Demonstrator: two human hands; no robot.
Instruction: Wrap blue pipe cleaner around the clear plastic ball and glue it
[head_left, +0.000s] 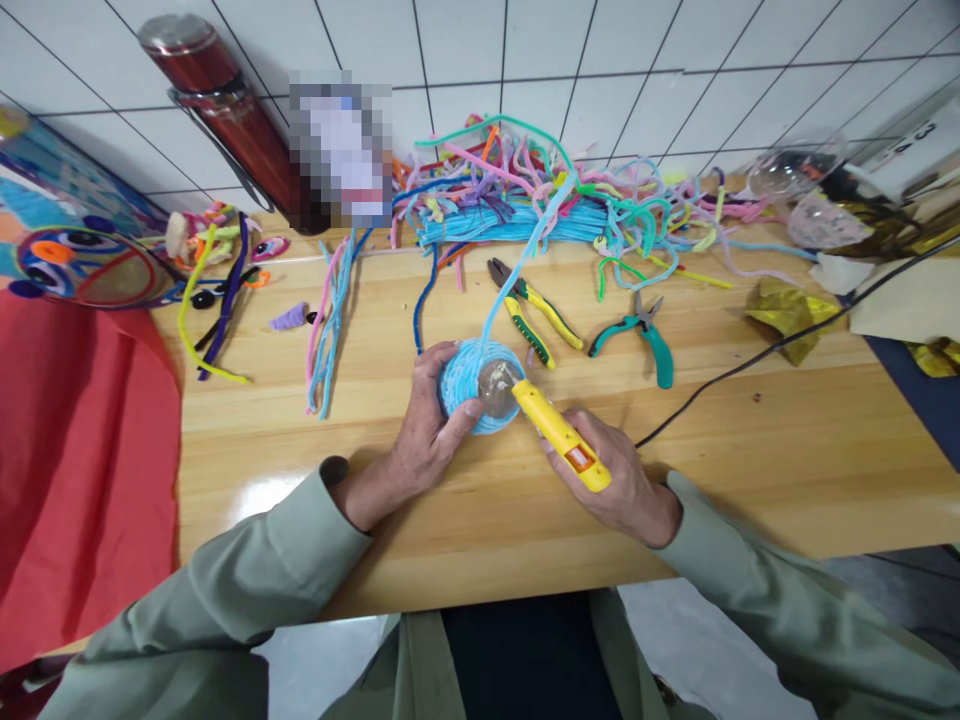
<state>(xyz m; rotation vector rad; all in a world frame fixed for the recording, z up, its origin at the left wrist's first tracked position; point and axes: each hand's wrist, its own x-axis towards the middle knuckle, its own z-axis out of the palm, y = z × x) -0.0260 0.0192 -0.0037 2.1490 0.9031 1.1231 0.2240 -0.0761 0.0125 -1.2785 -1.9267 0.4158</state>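
My left hand point(427, 425) grips a round ball point(455, 385) wound with light blue pipe cleaner, its thumb on the near side. A clear, uncovered patch point(496, 388) shows on the ball's right part. One loose light blue pipe cleaner point(517, 270) rises from the ball toward the pile behind. My right hand point(607, 465) is closed around a yellow hot glue gun point(559, 432). The gun's nozzle points at the clear patch; whether it touches cannot be made out. Behind the ball lie yellow-green pliers point(541, 315), and to the right teal-handled pliers point(637, 335).
A heap of colourful pipe cleaners point(517, 215) lies along the tiled wall. A red thermos point(225, 110) stands at back left beside a blurred object. A black cord point(757, 358) crosses the table at right, near gold foil point(791, 318). Red cloth point(90, 450) covers the left side.
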